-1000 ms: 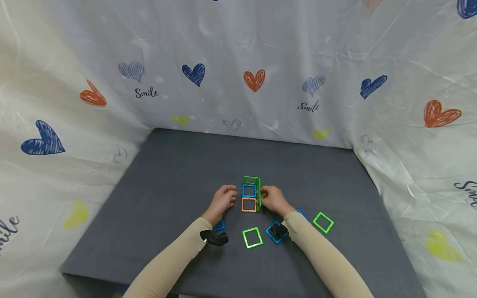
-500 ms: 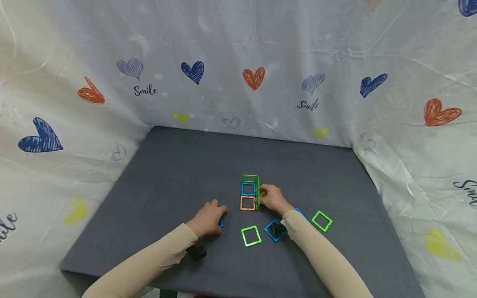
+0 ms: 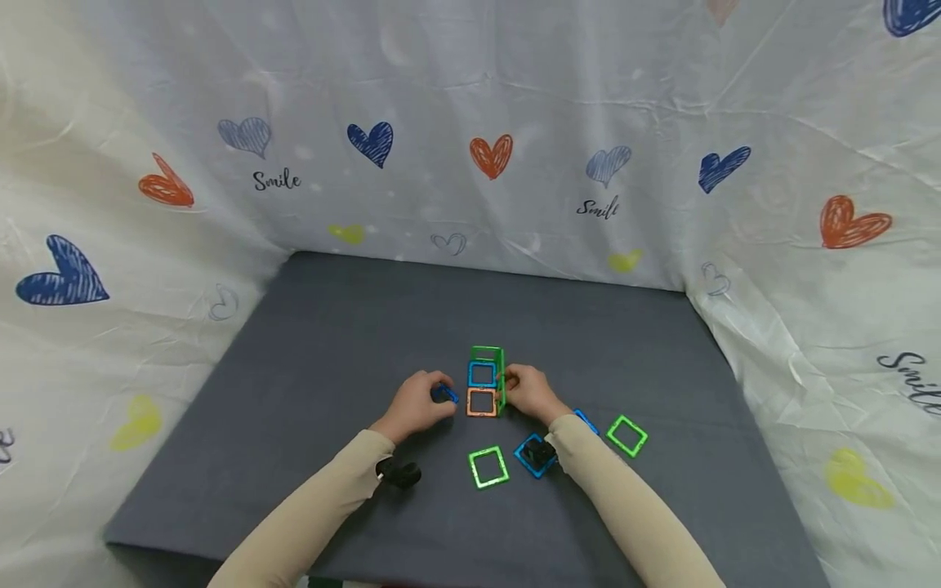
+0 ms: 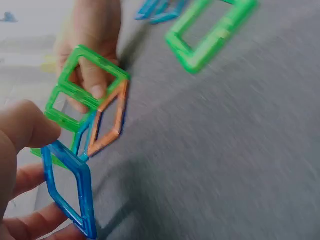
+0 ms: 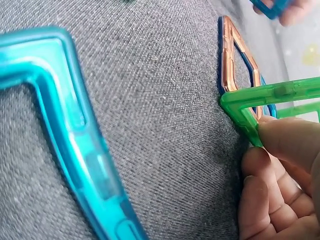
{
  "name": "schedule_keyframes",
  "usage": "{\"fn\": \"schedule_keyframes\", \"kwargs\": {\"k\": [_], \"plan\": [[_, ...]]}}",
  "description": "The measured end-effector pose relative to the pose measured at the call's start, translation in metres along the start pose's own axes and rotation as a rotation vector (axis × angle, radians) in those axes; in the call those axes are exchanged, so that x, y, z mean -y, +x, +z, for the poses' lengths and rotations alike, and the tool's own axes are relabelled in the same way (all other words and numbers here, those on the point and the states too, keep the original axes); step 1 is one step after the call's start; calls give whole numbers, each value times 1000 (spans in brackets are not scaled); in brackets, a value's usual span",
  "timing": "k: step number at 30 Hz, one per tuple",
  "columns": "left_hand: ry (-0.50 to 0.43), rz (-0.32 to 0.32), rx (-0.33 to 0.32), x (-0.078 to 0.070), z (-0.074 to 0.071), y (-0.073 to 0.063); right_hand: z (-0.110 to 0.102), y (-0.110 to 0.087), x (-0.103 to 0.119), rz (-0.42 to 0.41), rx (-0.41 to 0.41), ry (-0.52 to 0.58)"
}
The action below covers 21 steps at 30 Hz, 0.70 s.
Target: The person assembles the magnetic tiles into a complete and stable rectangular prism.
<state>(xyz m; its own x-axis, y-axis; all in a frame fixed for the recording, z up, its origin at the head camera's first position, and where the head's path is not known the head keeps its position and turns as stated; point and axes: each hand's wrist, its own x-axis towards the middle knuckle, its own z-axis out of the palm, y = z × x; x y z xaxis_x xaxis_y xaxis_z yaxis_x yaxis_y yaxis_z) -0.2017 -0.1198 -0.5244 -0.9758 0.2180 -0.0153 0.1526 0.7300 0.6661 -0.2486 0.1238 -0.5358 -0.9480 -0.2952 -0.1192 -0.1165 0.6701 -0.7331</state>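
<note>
Your left hand (image 3: 413,406) curled round a blue square (image 4: 86,195), just left of the orange square (image 3: 482,414), your right hand (image 3: 532,394) pinching the upright green wall (image 3: 501,382) beside it, a loose green square (image 3: 493,484) nearer you on the table (image 3: 367,327)

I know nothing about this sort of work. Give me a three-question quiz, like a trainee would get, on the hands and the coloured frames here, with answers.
1. Which hand holds a translucent blue plastic square frame clear of the others?
2. True or false: the right hand pinches a translucent green plastic square frame.
3. Fill in: directly beyond the orange plastic square frame, seen from the person, is a ____ square frame.

Key:
1. The left hand.
2. True.
3. Blue.
</note>
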Motion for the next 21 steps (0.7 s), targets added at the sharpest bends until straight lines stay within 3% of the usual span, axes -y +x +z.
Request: {"fn": "schedule_keyframes", "kwargs": {"k": [7,14,21], "plan": [[-175,-155,-55,-1,4,17,2,1,1,-2,6,22],[-257,-237,-59,-6,2,28,2,1,2,2,-15,0],[-410,-318,-47,-10,4,39,2,0,2,9,-13,3]]}}
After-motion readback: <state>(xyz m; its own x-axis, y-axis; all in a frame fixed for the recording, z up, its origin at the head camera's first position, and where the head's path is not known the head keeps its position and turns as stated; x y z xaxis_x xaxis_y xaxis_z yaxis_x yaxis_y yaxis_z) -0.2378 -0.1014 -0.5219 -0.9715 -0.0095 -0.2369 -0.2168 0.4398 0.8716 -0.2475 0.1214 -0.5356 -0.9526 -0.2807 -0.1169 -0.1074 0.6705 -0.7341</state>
